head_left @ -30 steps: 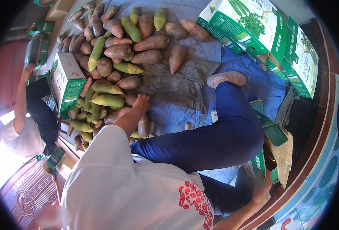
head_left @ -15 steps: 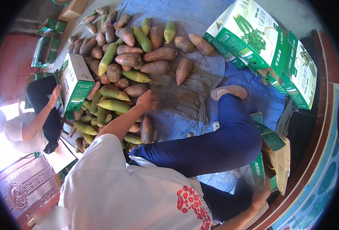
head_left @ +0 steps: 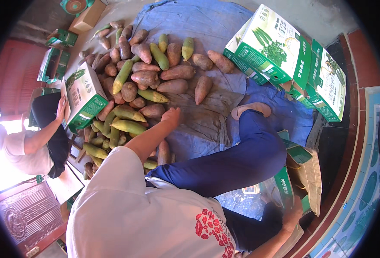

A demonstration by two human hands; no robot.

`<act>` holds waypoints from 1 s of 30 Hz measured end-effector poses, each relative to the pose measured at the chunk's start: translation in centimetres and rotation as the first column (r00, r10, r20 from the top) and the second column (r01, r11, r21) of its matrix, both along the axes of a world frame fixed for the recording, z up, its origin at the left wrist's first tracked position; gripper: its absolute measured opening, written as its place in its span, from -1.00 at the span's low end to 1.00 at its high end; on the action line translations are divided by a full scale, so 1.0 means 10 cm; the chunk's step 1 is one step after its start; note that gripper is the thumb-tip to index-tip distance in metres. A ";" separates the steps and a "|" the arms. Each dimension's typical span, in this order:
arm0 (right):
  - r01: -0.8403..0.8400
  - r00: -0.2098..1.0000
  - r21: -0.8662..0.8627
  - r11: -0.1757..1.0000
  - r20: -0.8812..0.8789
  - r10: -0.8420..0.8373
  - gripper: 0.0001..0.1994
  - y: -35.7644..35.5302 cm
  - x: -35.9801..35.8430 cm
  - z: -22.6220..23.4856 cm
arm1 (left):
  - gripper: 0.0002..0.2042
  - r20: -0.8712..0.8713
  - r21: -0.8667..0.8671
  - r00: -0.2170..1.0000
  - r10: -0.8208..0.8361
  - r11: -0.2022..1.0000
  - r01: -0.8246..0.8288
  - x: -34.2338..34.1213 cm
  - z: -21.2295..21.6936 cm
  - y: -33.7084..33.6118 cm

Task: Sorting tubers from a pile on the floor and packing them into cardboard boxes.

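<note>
Over the right edge of a large vegetable pile, my left hand [head_left: 171, 115] is held out with its fingers loosely bent and nothing visible in them. Closest to it are a reddish-brown root vegetable [head_left: 152, 111] and a long green radish [head_left: 129, 126]. Lower right, my right hand [head_left: 292, 211] grips the side of an open green cardboard box [head_left: 283, 184] beside my leg. Its fingertips are partly hidden. The box's brown inner flap [head_left: 309, 182] stands up, and the contents are mostly out of sight.
A blue tarp [head_left: 216, 19] lies under the vegetables. Green-and-white cartons [head_left: 276, 47] stand at the upper right. Across the pile, a co-worker [head_left: 31, 142] holds another carton [head_left: 84, 94]. My bent knee [head_left: 271, 155] and sandal [head_left: 251, 110] are between the pile and cartons.
My left hand has shifted slightly right and its fingers have moved. The co-worker's carton has tipped, showing more of its printed side. My right hand stays at the box. The view has shifted slightly.
</note>
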State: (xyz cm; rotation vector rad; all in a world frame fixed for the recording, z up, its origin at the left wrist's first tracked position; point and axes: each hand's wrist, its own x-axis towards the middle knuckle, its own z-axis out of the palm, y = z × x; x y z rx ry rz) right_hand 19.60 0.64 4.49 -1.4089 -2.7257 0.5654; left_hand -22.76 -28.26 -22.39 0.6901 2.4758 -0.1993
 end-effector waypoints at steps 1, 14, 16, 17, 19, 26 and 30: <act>0.000 1.000 0.002 1.000 -0.010 0.000 -0.81 0.02 -0.01 0.01 | -0.72 0.031 -0.010 1.000 -0.004 1.000 0.004 0.00 -0.04 -0.02; -0.046 0.999 -0.230 0.972 -0.006 0.045 -0.83 0.19 0.00 -0.01 | -0.74 -0.011 -0.046 1.000 0.003 0.999 -0.004 0.24 -0.05 0.01; -0.082 0.996 -0.217 0.973 -0.039 0.075 -0.85 0.18 0.01 -0.02 | -0.74 0.008 -0.082 1.000 -0.012 0.997 0.013 0.22 0.01 0.01; -0.101 0.994 -0.209 0.973 -0.061 0.090 -0.86 0.18 0.02 -0.02 | -0.74 -0.001 -0.079 1.000 -0.011 0.997 0.011 0.23 -0.01 0.01; -0.115 0.991 -0.197 0.974 -0.091 0.099 -0.87 0.18 0.03 -0.02 | -0.70 0.024 -0.059 0.991 0.132 0.990 -0.131 0.26 -0.02 0.02; -0.086 0.995 0.006 0.996 -0.048 0.087 -0.90 0.11 0.09 0.02 | -0.50 0.222 0.050 0.898 0.380 0.915 -0.400 0.15 0.25 -0.05; -0.067 0.993 0.235 0.970 -0.082 0.089 -0.86 0.08 0.04 0.08 | -0.42 0.296 0.277 0.851 0.433 0.814 -0.511 0.03 0.22 -0.15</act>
